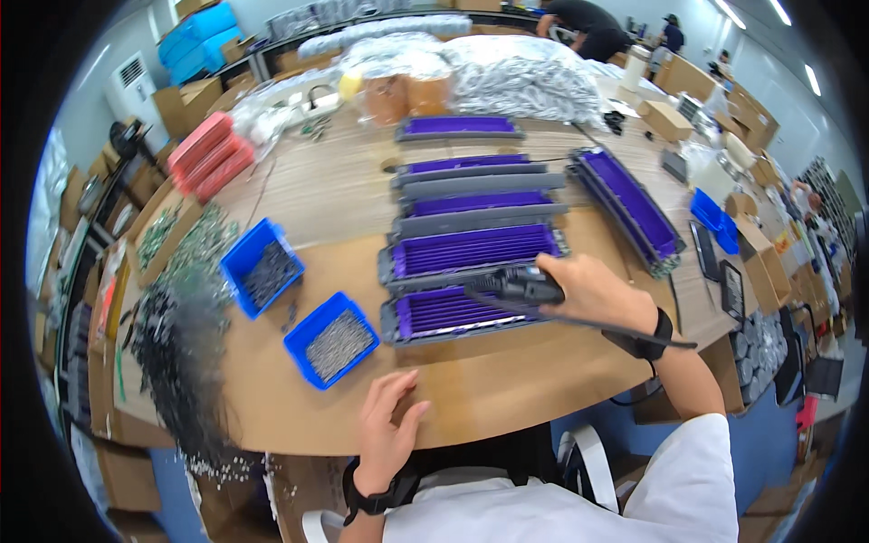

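My right hand [593, 291] is wrapped round a black electric screwdriver [525, 286] with a cord, held sideways. Its tip points left over the nearest long grey-and-purple housing [453, 317]. Whether the tip touches anything is hard to make out. Behind that one, several more such housings [480, 249] lie in a row going away from me. At the table's front edge my left hand [387, 423] is empty, thumb and fingers apart and slightly curled. The closest thing to it is a blue bin [306, 360] of small metal screws [340, 346].
A second blue bin [237, 264] holds dark small parts. Left of it lie a heap of black wires [176, 371] and green-and-silver parts [204, 240]. Another housing [629, 204] lies slantwise at right. Red bundles [210, 156] and plastic-wrapped stacks [525, 77] stand farther back.
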`<action>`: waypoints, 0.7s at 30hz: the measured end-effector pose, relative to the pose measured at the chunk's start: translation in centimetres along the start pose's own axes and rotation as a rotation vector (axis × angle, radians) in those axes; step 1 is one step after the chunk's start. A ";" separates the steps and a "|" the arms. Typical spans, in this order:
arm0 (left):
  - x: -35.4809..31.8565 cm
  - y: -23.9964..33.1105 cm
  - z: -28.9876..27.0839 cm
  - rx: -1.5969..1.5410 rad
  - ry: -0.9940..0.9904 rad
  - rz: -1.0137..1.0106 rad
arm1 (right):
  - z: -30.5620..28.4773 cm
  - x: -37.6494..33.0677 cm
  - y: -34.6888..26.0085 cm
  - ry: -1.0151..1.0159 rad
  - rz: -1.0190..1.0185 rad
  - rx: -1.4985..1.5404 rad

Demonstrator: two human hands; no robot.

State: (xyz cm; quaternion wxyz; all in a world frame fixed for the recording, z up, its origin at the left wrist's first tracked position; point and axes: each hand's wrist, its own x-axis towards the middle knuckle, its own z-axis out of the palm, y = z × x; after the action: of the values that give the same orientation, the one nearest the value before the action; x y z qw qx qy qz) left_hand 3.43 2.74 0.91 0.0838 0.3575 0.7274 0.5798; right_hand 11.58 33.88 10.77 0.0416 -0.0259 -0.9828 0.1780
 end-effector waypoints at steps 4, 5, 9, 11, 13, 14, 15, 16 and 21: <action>-1.2 0.1 -1.9 0.013 0.028 -0.021 | 3.2 -0.9 -2.3 -0.072 -0.099 -0.071; -1.4 0.6 -3.1 0.065 0.052 -0.012 | 4.2 -1.2 -2.3 -0.052 -0.132 -0.134; -2.3 1.2 -8.4 0.345 0.223 0.003 | 4.0 -3.2 -5.2 -0.113 -0.139 -0.088; -1.7 0.9 -11.8 0.445 0.305 0.004 | 4.4 -4.3 -5.9 -0.053 -0.149 -0.036; -0.9 0.4 -15.4 0.526 0.391 -0.033 | 5.3 -5.3 -6.2 -0.001 -0.163 -0.106; -0.4 0.2 -17.3 0.601 0.403 -0.063 | 5.5 -5.5 -6.2 -0.011 -0.195 -0.126; 0.0 0.0 -19.1 0.676 0.415 -0.098 | 5.6 -5.6 -6.3 -0.022 -0.228 -0.145; 0.8 -0.7 -20.5 0.697 0.422 -0.102 | 5.7 -5.6 -6.5 -0.037 -0.242 -0.156; 5.1 -4.6 -25.7 1.028 0.367 -0.094 | 5.0 -5.6 -7.5 -0.100 -0.359 -0.123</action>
State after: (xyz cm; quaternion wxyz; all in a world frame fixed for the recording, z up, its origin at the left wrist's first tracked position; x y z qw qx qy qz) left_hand -16.06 -14.60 6.37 -0.2042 0.2127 0.9348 0.1982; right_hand 16.40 24.75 8.39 0.0224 0.1559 -0.9815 0.1086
